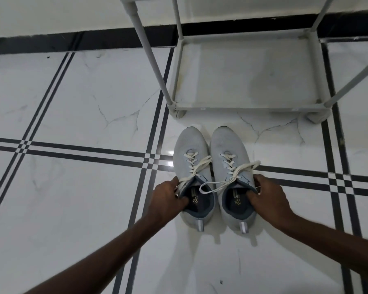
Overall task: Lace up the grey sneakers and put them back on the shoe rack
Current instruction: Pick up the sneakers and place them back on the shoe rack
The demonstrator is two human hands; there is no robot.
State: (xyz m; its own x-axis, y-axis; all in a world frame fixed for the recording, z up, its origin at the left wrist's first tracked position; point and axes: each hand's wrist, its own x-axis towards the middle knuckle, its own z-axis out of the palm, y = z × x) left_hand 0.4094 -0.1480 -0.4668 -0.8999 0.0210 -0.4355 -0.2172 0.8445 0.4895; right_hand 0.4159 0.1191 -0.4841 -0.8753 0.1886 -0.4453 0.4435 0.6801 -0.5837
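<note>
Two grey sneakers stand side by side on the tiled floor, toes pointing at the rack. My left hand (168, 200) grips the collar of the left sneaker (190, 149), thumb inside the opening. On the right sneaker (227, 145), my right hand (268, 198) holds the collar the same way. White laces (202, 166) run through the eyelets of both shoes, and their loose ends trail across the openings. The white shoe rack (242, 107) stands just beyond the toes, and its bottom shelf holds nothing.
White marble floor tiles with black double stripes (94, 149) spread all around. A black skirting band (72, 41) runs along the wall behind the rack. The rack's slanted posts (151, 58) rise toward the top of the view.
</note>
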